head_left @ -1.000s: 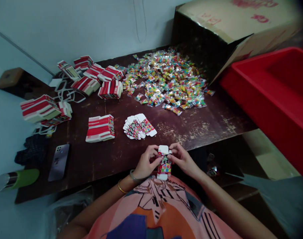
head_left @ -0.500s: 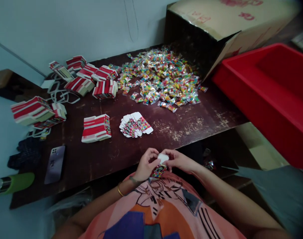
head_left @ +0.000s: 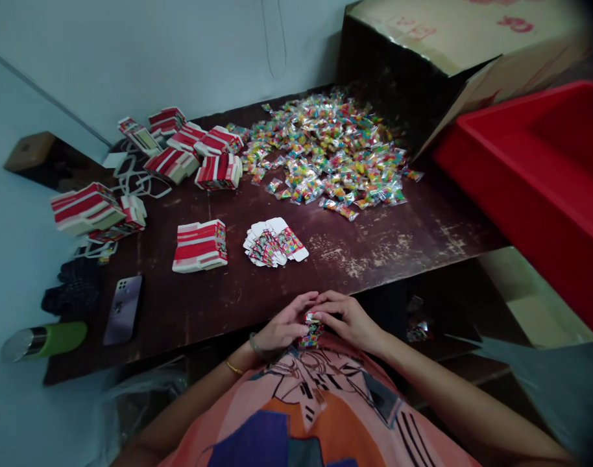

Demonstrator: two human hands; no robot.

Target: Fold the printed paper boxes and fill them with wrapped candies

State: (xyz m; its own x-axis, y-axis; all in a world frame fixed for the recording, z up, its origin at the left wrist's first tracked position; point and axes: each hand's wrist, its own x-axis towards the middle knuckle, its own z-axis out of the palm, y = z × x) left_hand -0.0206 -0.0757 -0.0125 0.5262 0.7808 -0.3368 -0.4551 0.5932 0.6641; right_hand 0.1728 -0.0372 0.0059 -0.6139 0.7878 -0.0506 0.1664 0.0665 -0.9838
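Close to my body, just off the table's front edge, a small colourful printed box (head_left: 312, 333) is held between both hands. My left hand (head_left: 287, 324) grips its left side, thumb along the front. With its fingers over the top end, my right hand (head_left: 344, 318) holds the box from the right. A fanned pile of flat printed cartons (head_left: 272, 242) lies on the table beyond my hands. To its left stands a stack of red and white flat cartons (head_left: 200, 246). Further back spreads a big heap of small clear candy packets (head_left: 326, 152).
More carton bundles (head_left: 170, 165) and white straps (head_left: 135, 176) sit at the back left. A phone (head_left: 123, 310), a green bottle (head_left: 58, 339) and dark cloth (head_left: 71, 288) lie at the left. A red bin (head_left: 520, 175) and a large cardboard box (head_left: 437, 39) occupy the right.
The white flap at the box's top stood up before; now it is folded down, with my right fingers over it. The whole view has shifted slightly, moving the table things rightward.
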